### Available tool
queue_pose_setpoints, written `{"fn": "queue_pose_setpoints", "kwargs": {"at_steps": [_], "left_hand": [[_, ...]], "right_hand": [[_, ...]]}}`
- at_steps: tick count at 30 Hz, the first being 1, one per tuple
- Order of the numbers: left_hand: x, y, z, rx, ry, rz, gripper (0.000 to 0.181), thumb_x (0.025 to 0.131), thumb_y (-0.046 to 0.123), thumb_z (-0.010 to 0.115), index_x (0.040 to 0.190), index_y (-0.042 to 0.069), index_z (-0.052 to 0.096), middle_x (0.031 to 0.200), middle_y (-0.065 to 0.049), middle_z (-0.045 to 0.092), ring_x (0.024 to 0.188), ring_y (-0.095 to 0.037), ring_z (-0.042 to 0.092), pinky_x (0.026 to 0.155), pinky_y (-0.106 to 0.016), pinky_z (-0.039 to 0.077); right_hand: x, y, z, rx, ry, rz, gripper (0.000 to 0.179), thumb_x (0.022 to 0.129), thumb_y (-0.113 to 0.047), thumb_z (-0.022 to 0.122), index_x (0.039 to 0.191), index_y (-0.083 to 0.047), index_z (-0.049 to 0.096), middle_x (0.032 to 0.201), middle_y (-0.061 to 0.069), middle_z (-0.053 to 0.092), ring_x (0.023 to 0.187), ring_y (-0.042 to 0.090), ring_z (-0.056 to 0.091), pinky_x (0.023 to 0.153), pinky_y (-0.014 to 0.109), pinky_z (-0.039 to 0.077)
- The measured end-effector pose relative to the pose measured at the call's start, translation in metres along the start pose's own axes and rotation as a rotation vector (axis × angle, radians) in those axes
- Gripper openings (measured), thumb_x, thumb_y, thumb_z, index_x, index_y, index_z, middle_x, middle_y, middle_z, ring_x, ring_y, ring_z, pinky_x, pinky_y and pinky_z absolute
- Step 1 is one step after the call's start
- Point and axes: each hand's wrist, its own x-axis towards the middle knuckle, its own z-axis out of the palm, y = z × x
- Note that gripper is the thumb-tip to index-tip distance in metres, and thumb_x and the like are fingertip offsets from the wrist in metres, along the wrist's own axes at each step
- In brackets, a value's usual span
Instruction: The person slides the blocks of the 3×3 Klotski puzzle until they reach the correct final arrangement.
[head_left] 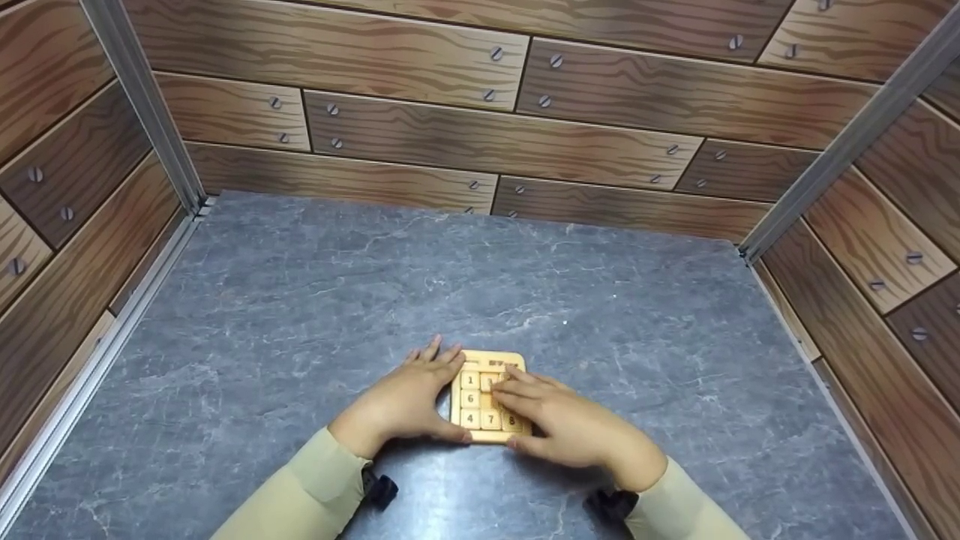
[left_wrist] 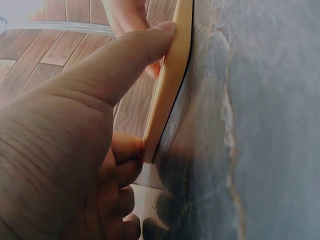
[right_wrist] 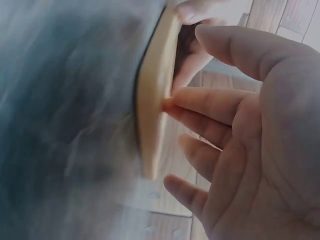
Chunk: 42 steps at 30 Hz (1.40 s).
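A yellow number slide puzzle (head_left: 470,400) lies flat on the table in the head view, its tiles in rows of three. Tiles 1, 6, 4, 7 and 8 can be read. My left hand (head_left: 401,397) holds the board from its left side, thumb on the near edge and fingers at the far left corner. From the right, my right hand (head_left: 574,420) reaches over the board with fairly straight fingers, fingertips on the tiles around the middle and hiding some. In the right wrist view its thumb (right_wrist: 235,47) stands off the board.
The grey marbled tabletop (head_left: 360,277) surrounds the puzzle. Wood-patterned walls (head_left: 420,112) with metal corner posts (head_left: 146,105) enclose the table at the back and both sides. Dark straps (head_left: 380,487) sit at the wrists.
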Motion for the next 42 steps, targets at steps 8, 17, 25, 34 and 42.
{"fn": "queue_pose_setpoints", "kwargs": {"at_steps": [8,17,25,34,42], "left_hand": [[0.002,0.002,-0.003,-0.003,0.005,0.005,0.129,0.079,0.067,0.096,0.177,0.009,0.035,0.189,-0.004,0.026,0.180,-0.037,0.011,0.147,-0.063,0.014],[0.005,0.004,-0.004,0.015,0.009,0.016,0.131,0.078,0.067,0.096,0.178,0.009,0.034,0.190,-0.006,0.024,0.179,-0.039,0.010,0.147,-0.062,0.014],[0.005,0.002,-0.001,-0.008,0.008,0.015,0.133,0.076,0.067,0.097,0.178,0.009,0.034,0.189,-0.008,0.025,0.179,-0.038,0.010,0.147,-0.062,0.014],[0.000,0.000,-0.001,-0.053,0.011,-0.002,0.134,0.077,0.067,0.098,0.178,0.008,0.033,0.189,-0.009,0.025,0.179,-0.039,0.009,0.146,-0.062,0.015],[0.000,0.000,-0.001,-0.061,0.011,-0.020,0.133,0.077,0.067,0.098,0.178,0.009,0.034,0.189,-0.008,0.026,0.179,-0.041,0.009,0.145,-0.065,0.017]], "right_hand": [[-0.007,-0.001,-0.004,0.004,0.002,-0.014,0.073,0.110,-0.050,0.069,0.172,-0.016,0.050,0.182,0.002,0.045,0.173,0.035,0.035,0.141,0.066,0.028],[-0.018,-0.013,0.002,-0.111,0.053,-0.081,0.058,0.108,-0.042,0.074,0.159,-0.016,0.067,0.168,0.003,0.061,0.162,0.032,0.053,0.138,0.058,0.041],[-0.023,0.000,0.014,-0.086,0.171,-0.178,0.052,0.105,-0.036,0.077,0.153,-0.015,0.071,0.159,-0.001,0.066,0.152,0.025,0.061,0.131,0.054,0.051],[-0.016,0.010,0.018,-0.130,0.169,-0.200,0.056,0.106,-0.043,0.074,0.158,-0.022,0.068,0.163,-0.006,0.066,0.150,0.024,0.062,0.129,0.054,0.052],[-0.016,0.012,0.020,-0.132,0.125,-0.162,0.062,0.108,-0.050,0.071,0.164,-0.024,0.062,0.170,-0.006,0.060,0.159,0.028,0.053,0.133,0.059,0.046]]}}
